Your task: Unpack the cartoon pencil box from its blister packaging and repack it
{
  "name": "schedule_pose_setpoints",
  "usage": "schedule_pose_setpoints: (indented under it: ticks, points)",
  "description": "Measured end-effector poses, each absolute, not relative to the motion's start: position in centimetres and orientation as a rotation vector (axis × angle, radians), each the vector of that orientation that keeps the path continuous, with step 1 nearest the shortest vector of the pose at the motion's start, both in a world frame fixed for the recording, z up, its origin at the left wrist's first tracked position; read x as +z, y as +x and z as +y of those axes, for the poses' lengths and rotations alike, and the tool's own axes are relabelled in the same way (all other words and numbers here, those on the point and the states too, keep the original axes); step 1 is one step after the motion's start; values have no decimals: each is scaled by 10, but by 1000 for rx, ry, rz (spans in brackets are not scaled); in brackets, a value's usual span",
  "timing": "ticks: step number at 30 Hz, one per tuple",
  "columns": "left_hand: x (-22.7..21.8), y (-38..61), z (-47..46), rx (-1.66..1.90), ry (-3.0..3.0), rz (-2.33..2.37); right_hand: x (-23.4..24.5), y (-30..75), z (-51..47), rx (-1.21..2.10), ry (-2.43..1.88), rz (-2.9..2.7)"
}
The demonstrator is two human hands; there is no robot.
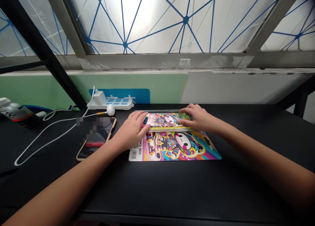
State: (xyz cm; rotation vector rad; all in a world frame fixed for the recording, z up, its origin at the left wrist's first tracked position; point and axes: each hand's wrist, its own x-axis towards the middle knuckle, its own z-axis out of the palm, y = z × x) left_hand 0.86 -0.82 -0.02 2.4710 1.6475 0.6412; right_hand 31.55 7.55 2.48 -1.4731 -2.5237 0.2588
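Observation:
A colourful pencil box [159, 120] with a cartoon character on its lid lies on a bright printed card [182, 147] marked "PENCIL BOX". A clear plastic edge shows along the back of the box. My left hand [133, 129] grips the box's left end, fingers over the far side and thumb at the near edge. At the right end, my right hand [197, 118] holds it too, its thumb lying across the lid and its fingers bent over the back corner. Both palms hide the ends of the box.
Left of the card lies a phone [98, 139], with a white cable [46, 124] looping around it. A white power strip [118, 102] stands against the wall. A bottle [17, 112] is at far left on the black table [172, 190].

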Motion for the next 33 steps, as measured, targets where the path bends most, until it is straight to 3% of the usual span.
schedule_pose_setpoints:
  ticks: [7,23,33]
  points:
    - [5,11,-10,615,2458,1663,32,319,76,510,-1498,-2580]
    - [9,3,-8,866,2476,1685,25,312,69,171,-1386,-2411]
    - [5,-9,2,1115,2278,1663,22,314,63,344,-1369,-2334]
